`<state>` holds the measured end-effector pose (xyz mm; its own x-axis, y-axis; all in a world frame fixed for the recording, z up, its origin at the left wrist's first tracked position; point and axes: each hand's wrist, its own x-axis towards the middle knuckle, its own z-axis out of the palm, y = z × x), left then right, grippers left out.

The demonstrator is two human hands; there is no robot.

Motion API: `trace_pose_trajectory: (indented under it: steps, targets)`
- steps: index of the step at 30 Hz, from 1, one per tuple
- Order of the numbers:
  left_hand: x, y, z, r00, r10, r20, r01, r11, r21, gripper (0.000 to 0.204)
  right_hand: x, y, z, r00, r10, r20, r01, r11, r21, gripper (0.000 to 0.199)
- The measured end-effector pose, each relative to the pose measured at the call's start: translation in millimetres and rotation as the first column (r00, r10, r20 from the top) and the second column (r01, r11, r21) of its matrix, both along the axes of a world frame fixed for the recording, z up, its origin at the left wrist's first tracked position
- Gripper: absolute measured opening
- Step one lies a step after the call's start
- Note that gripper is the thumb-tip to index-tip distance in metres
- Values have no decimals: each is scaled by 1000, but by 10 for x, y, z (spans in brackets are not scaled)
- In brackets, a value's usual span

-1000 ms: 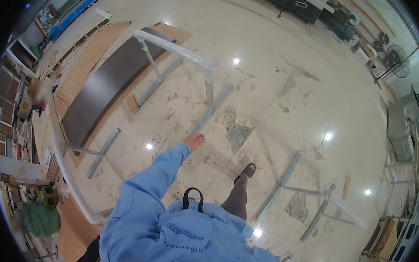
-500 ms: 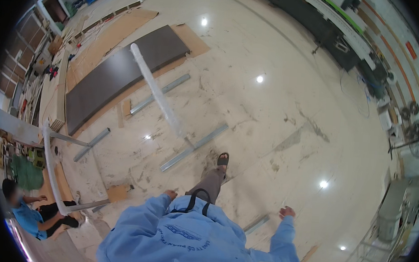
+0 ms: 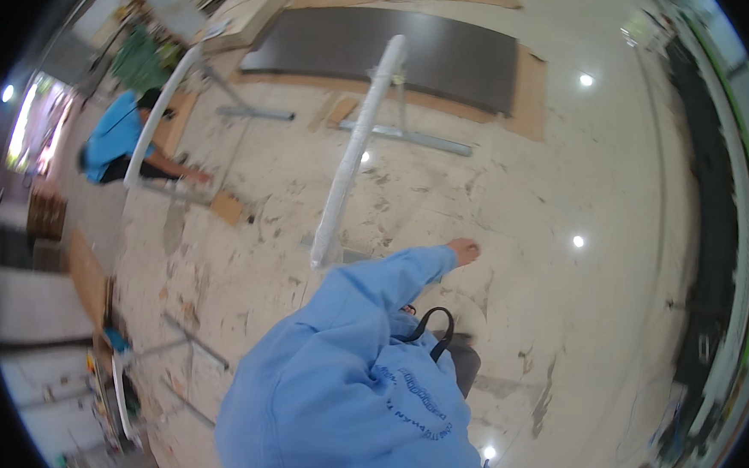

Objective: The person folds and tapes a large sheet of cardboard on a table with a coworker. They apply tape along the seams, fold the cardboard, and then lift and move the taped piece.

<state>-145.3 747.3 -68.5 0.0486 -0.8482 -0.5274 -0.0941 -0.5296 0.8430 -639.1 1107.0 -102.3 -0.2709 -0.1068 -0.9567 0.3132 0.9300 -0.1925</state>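
Note:
My left hand [image 3: 466,251] reaches out in front of my body past the blue sleeve [image 3: 389,278], over the tiled floor. Its fingers are loosely bent and apart, a little blurred, with nothing visible in them. Nearest to it is a long bar wrapped in clear plastic [image 3: 356,160], raised on metal stands, a short way to the left. The hand does not touch it. My right hand is out of the picture. A black strap loop [image 3: 444,324] stands up from my light blue jacket [image 3: 322,385].
A dark grey panel [image 3: 385,54] lies on cardboard ahead. A grey metal stand foot [image 3: 423,141] rests in front of it. On the left a co-worker in blue [image 3: 114,141] bends beside another wrapped bar [image 3: 163,110]. Metal bars [image 3: 196,341] lie lower left. A long dark machine [image 3: 708,254] lines the right.
My view has turned to the left. My left hand has swung forward and across, away from my body. My right hand has left the picture. The co-worker now leans forward with an arm stretched out.

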Motion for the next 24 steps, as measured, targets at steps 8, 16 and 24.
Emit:
trace_pose_trajectory:
  steps: [8, 16, 24]
  targets:
    - [32, -608, -649, 914, 269, 303, -314, 943, 108, 32, -1461, -3150, 7, 971, 238, -1, -238, 971, -28, 31]
    - [-788, 138, -885, 902, 160, 400, -397, 671, 626, 38, -2672, -7645, 107, 947, 298, -123, -305, 951, -44, 30]
    - [-1408, -2001, -1304, 688, 682, 248, -611, 360, 705, 35, -1377, -10665, 475, 800, 532, -277, -600, 702, -385, 36]
